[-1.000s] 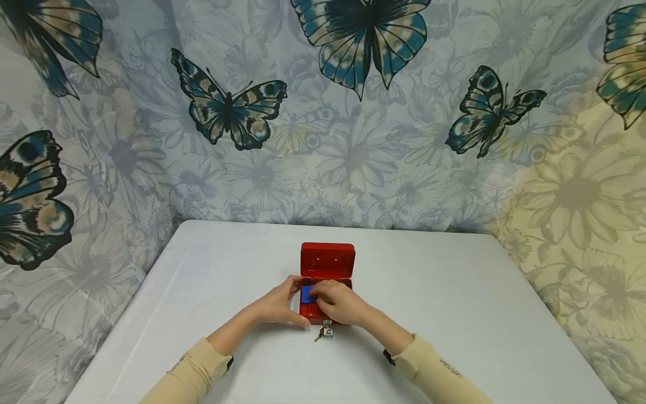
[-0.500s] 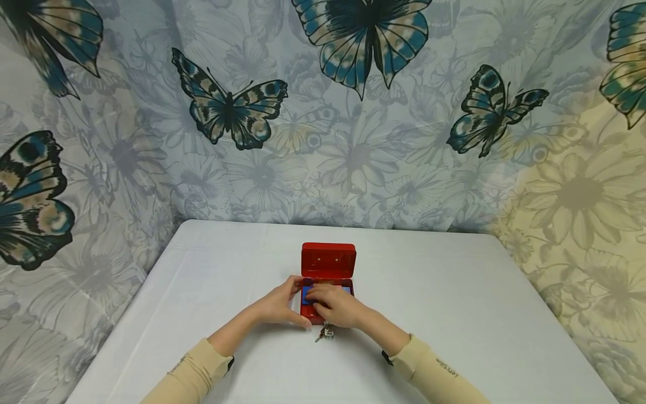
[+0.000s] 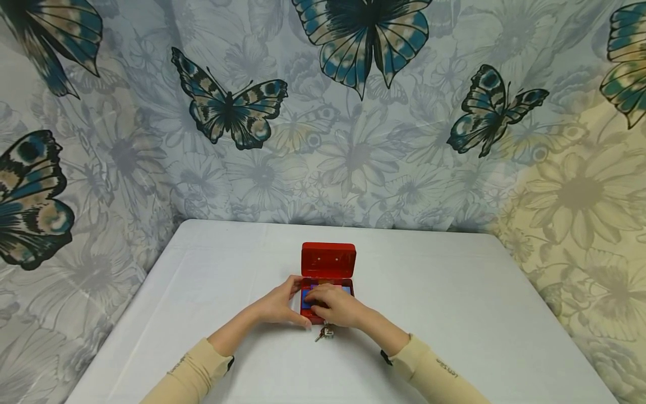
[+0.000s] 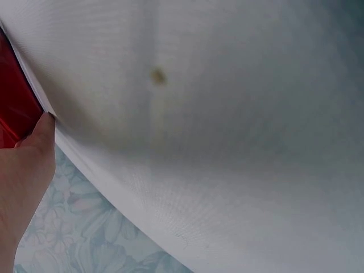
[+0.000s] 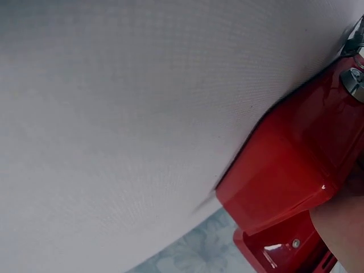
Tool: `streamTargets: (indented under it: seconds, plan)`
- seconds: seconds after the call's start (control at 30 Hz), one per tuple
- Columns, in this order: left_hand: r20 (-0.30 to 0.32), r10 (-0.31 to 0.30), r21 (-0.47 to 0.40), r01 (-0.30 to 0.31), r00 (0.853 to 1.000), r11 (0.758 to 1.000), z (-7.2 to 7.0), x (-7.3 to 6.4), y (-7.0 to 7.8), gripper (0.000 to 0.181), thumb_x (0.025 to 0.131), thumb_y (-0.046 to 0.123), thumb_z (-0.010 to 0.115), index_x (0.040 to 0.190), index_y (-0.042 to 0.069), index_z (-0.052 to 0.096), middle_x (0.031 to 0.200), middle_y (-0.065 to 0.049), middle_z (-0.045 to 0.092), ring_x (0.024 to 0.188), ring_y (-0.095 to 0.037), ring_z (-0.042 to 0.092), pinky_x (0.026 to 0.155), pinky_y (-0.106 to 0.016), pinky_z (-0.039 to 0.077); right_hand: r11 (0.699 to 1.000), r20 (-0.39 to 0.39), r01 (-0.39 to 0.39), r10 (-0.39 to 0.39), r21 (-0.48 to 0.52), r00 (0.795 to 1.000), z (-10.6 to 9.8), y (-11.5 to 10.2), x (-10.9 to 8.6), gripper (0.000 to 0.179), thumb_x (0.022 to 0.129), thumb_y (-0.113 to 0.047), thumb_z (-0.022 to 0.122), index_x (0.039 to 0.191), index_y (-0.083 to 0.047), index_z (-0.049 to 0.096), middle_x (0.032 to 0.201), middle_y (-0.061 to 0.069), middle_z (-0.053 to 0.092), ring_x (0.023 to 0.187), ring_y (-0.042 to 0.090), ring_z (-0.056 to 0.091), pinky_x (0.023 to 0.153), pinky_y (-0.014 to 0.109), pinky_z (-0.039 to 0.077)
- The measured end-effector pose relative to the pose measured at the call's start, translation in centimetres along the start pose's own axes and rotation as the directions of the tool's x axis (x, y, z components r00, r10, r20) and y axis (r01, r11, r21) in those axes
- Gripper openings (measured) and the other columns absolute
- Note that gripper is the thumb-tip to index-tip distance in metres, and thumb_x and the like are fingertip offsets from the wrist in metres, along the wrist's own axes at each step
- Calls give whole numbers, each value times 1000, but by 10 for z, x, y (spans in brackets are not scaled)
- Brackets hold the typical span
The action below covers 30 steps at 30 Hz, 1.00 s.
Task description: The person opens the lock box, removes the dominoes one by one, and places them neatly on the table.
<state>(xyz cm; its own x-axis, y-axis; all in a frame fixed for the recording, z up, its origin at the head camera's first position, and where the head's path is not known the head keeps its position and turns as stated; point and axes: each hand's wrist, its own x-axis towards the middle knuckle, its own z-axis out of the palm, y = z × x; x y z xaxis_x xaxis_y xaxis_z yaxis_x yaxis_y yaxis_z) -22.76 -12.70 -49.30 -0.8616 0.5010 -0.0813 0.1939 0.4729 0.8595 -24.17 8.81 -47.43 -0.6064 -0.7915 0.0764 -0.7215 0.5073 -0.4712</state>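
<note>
A small red cash box (image 3: 309,317) sits on the white table with its lid (image 3: 328,260) raised at the back. My left hand (image 3: 276,303) grips the box's left side, thumb at the front corner and fingers towards the back. In the left wrist view the thumb lies close to the red wall. My right hand (image 3: 339,304) reaches in over the front edge, fingers bent down among the contents. A flat blue piece (image 3: 305,300) shows at its fingertips; I cannot tell whether they pinch it. A light blue piece (image 3: 346,289) shows at the right, and the palm hides the rest.
Keys (image 3: 319,335) hang at the lock on the box's front. The white-covered table (image 3: 429,292) spreads out on both sides. A patterned butterfly cloth (image 3: 353,157) hangs behind it.
My right hand has shifted slightly left within the box, and the blue piece at its fingertips has come a little nearer the front. The light blue piece has come into view. My left hand stays put.
</note>
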Motion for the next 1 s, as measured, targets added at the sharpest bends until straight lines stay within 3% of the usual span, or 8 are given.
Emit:
streamTargets:
  seconds: [0.13,0.4,1.0]
  plan:
    - [3,-1,3,1,1000,1000,0,1,-1,102,71,31,89,145,1,26,148,-19,37,138,-35,36,112,-43,32,1000,-34,-15,15,-11,999,0,0,2,29,92,-15,68,119,-4,66,117,6,65,113,23,57,98,37,49]
    - [0,0,3,0,1000,1000,0,1,0,99,72,27,88,144,0,27,146,-16,40,138,-33,37,113,-44,32,990,-79,-20,9,-137,997,3,-2,9,39,88,-21,74,121,-4,65,121,8,65,117,23,56,101,37,47]
    - [-3,-10,16,10,1000,1000,0,1,-1,100,71,28,89,145,2,26,146,-17,41,136,-32,39,112,-45,32,981,-35,-58,52,-186,998,6,0,17,43,86,-25,76,122,-4,65,120,6,66,115,21,57,100,34,48]
